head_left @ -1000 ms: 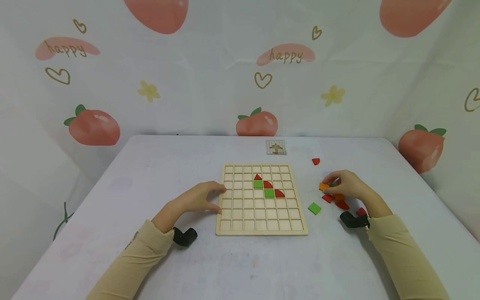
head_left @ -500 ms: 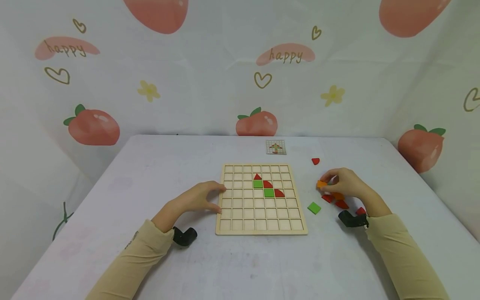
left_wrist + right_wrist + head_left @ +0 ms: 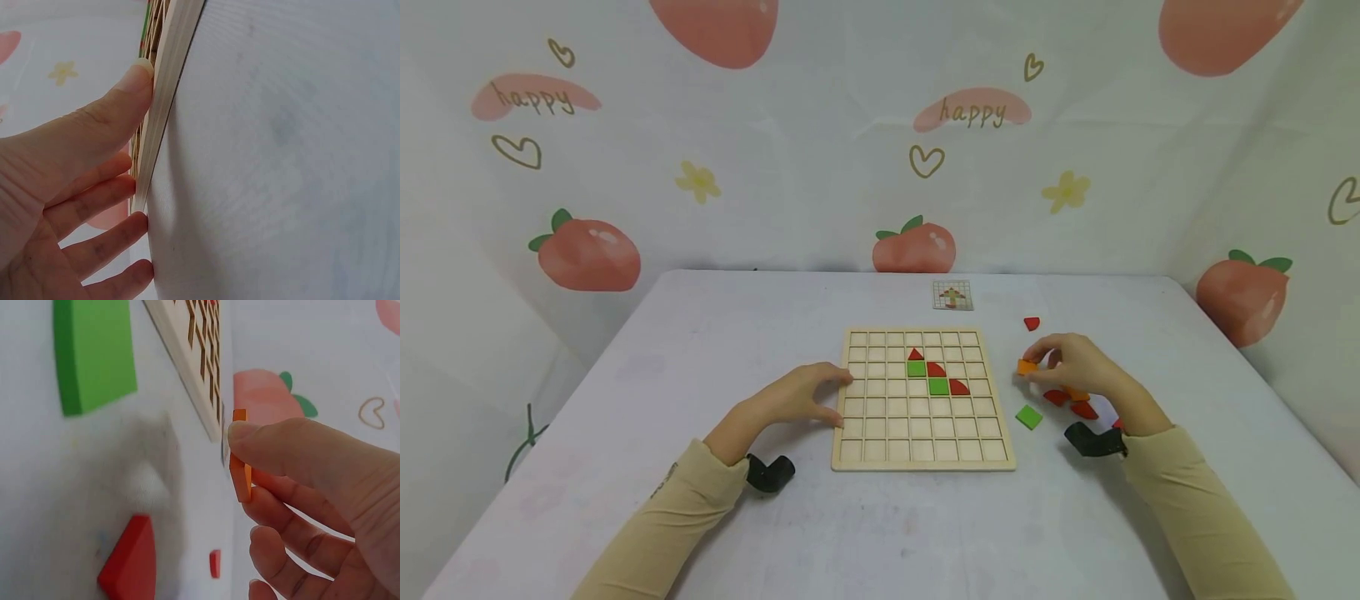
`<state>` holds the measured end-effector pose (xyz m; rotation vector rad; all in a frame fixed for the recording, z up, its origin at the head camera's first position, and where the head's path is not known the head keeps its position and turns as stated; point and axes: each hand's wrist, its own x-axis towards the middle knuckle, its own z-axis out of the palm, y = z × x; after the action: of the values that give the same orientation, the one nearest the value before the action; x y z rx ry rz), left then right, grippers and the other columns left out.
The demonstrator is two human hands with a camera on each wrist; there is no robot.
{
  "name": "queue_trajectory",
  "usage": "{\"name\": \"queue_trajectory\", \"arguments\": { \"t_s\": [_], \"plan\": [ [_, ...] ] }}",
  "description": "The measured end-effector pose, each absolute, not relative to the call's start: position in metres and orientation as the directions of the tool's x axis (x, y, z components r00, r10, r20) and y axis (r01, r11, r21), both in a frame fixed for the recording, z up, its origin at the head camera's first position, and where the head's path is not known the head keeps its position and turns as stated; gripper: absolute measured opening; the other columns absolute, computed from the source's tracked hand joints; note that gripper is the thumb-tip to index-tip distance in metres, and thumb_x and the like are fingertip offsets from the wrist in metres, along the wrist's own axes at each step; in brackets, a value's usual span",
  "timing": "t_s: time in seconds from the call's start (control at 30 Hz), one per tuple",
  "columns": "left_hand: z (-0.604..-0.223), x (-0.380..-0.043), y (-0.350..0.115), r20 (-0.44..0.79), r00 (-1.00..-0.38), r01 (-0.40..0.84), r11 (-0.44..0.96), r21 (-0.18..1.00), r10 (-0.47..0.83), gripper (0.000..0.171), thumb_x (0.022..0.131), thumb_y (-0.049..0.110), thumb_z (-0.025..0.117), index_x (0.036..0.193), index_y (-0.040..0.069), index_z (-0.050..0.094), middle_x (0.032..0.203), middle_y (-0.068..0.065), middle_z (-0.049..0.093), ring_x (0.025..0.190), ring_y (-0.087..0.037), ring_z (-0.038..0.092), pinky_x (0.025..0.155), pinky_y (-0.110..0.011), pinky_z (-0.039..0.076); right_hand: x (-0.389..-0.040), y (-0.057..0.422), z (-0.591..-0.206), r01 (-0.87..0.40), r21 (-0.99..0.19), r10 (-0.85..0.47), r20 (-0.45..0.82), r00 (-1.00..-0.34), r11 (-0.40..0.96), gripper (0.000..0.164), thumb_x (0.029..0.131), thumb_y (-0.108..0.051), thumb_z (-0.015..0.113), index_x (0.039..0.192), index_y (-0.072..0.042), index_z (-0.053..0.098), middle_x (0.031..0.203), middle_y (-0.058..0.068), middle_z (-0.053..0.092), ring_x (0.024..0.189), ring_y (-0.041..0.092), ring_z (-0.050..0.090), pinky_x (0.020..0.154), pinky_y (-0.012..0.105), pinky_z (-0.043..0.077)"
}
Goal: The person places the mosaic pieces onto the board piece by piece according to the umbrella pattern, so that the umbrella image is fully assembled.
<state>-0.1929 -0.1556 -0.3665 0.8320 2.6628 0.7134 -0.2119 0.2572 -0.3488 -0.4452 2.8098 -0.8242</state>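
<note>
A wooden grid board lies on the table, with green squares and red pieces set in its cells. My left hand rests at its left edge, thumb and fingertips touching the rim, fingers loosely extended; the left wrist view shows the thumb against the board's side. Between thumb and fingers, my right hand pinches an orange block, held off the table to the right of the board. Its full outline is partly covered by the fingers.
Below the right hand lie red pieces and another orange piece. A green square sits right of the board, and a red piece lies farther back. Behind the board is a small pattern card.
My right hand has lifted the orange block from the loose pieces and moved left with it toward the board. The left hand stays at the board's edge.
</note>
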Motion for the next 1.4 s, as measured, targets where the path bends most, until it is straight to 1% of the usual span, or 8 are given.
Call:
{"name": "queue_trajectory", "arguments": {
  "t_s": [0.37, 0.73, 1.0, 1.13, 1.4],
  "plan": [
    [-0.366, -0.192, -0.155, -0.100, -0.804, 0.452, 0.712, 0.538, 0.586, 0.061, 0.075, 0.024, 0.078, 0.127, 0.001, 0.054, 0.135, -0.016, 0.053, 0.130, -0.034, 0.044, 0.111, -0.048, 0.035, -0.212, 0.242, -0.352, -0.356, -0.548, -0.426, -0.001, -0.905, 0.757, 0.023, 0.076, -0.010, 0.072, 0.097, -0.001, 0.068, 0.091, 0.009, 0.067, 0.075, 0.014, 0.053, 0.058, 0.019, 0.046],
    [-0.365, -0.192, -0.154, -0.120, -0.809, 0.427, 0.715, 0.554, 0.575, 0.062, 0.075, 0.023, 0.077, 0.128, 0.002, 0.054, 0.136, -0.015, 0.052, 0.132, -0.033, 0.042, 0.112, -0.047, 0.034, -0.215, 0.233, -0.356, -0.369, -0.543, -0.441, -0.003, -0.897, 0.754, 0.022, 0.078, -0.012, 0.073, 0.098, -0.003, 0.068, 0.092, 0.007, 0.068, 0.076, 0.014, 0.053, 0.060, 0.019, 0.046],
    [-0.366, -0.192, -0.155, -0.094, -0.801, 0.467, 0.716, 0.518, 0.591, 0.061, 0.075, 0.025, 0.078, 0.127, 0.001, 0.055, 0.133, -0.015, 0.054, 0.129, -0.034, 0.044, 0.110, -0.047, 0.036, -0.216, 0.223, -0.356, -0.387, -0.560, -0.468, -0.002, -0.884, 0.733, 0.025, 0.077, -0.016, 0.075, 0.097, -0.003, 0.068, 0.091, 0.007, 0.067, 0.074, 0.014, 0.053, 0.061, 0.019, 0.046],
    [-0.366, -0.192, -0.154, -0.105, -0.808, 0.444, 0.716, 0.539, 0.580, 0.061, 0.075, 0.024, 0.078, 0.127, 0.002, 0.055, 0.134, -0.014, 0.054, 0.131, -0.032, 0.044, 0.111, -0.046, 0.035, -0.216, 0.217, -0.355, -0.395, -0.566, -0.481, -0.003, -0.877, 0.723, 0.024, 0.077, -0.015, 0.075, 0.096, -0.003, 0.068, 0.091, 0.007, 0.068, 0.076, 0.014, 0.053, 0.063, 0.019, 0.047],
    [-0.366, -0.191, -0.155, -0.106, -0.808, 0.443, 0.717, 0.538, 0.579, 0.062, 0.075, 0.024, 0.077, 0.128, 0.002, 0.054, 0.135, -0.014, 0.053, 0.131, -0.033, 0.043, 0.111, -0.047, 0.035, -0.217, 0.208, -0.357, -0.418, -0.564, -0.510, -0.008, -0.860, 0.712, 0.023, 0.078, -0.016, 0.075, 0.096, -0.003, 0.068, 0.093, 0.007, 0.068, 0.079, 0.016, 0.052, 0.065, 0.020, 0.046]
  ]
}}
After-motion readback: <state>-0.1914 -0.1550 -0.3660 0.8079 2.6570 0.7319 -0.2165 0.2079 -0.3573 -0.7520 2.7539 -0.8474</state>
